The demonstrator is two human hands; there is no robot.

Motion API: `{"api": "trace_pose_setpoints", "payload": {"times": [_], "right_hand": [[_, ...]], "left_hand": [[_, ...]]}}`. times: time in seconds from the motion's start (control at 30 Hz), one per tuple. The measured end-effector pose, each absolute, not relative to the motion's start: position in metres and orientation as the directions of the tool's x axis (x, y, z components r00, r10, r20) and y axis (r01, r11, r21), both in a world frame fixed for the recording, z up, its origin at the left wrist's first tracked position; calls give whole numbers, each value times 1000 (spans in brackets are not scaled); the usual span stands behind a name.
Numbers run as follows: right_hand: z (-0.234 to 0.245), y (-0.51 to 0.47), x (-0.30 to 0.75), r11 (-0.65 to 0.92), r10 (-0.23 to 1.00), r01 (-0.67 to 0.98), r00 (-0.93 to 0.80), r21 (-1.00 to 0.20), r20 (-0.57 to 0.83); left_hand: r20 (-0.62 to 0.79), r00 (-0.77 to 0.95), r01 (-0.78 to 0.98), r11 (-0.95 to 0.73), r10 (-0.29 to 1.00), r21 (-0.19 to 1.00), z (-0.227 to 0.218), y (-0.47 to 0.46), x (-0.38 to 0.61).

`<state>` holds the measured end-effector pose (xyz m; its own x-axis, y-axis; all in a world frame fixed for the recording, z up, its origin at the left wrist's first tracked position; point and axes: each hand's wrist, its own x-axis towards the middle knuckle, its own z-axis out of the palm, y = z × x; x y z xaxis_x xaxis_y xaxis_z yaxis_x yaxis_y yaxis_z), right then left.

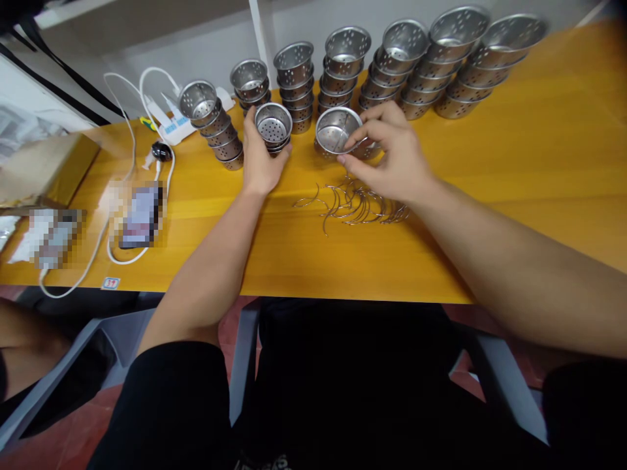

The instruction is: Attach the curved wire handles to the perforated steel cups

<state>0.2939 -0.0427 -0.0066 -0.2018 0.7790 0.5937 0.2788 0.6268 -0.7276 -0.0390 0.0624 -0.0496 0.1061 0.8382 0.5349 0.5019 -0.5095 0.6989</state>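
Observation:
My left hand (pixel 259 162) is wrapped round a short stack of perforated metal cups (pixel 273 124), its thumb and fingers on opposite sides. At the rim of another perforated metal cup (pixel 333 134), to the right, my right hand (pixel 399 156) is closed, thumb and fingertips at the cup's near right edge. A thin line shows inside that cup; whether it is a wire or a seam I cannot tell. Just in front of the right hand lies a loose pile of thin curved metal wires (pixel 360 205), partly under the hand.
Several tall stacks of perforated cups (pixel 347 52) line the back of the wooden table (pixel 313 267). To the left are a stack of cups (pixel 210 117), a power strip (pixel 179 127), white cables, a phone (pixel 142 215) and a cardboard box (pixel 53 170). Another person's leg (pixel 29 336) shows at lower left.

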Motion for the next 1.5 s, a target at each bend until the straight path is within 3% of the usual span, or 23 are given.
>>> {"api": "trace_pose_setpoints", "payload": {"times": [0.27, 0.43, 0.67, 0.8, 1.07, 1.27, 1.5], "right_hand": [[-10, -39, 294, 682, 728, 310, -194, -662, 658], [-2, -46, 292, 658, 738, 409, -182, -632, 650], [18, -64, 288, 522, 831, 625, -221, -579, 511], [15, -61, 282, 605, 758, 556, -186, -570, 625], [19, -62, 279, 568, 812, 588, -282, -576, 512], [21, -66, 279, 552, 822, 589, -267, -590, 503], [16, -63, 284, 518, 843, 611, -247, -599, 477]], "left_hand": [[470, 154, 372, -492, 869, 787, -26, 42, -26], [528, 257, 459, -583, 810, 671, -32, 43, -25], [493, 357, 479, -609, 793, 633, -31, 30, -13], [478, 449, 437, -653, 754, 619, -34, 22, 0], [450, 484, 427, -651, 751, 628, -29, 9, 15], [445, 416, 474, -607, 793, 638, -27, 8, 13], [432, 212, 529, -474, 877, 703, -28, 33, -16]]}}
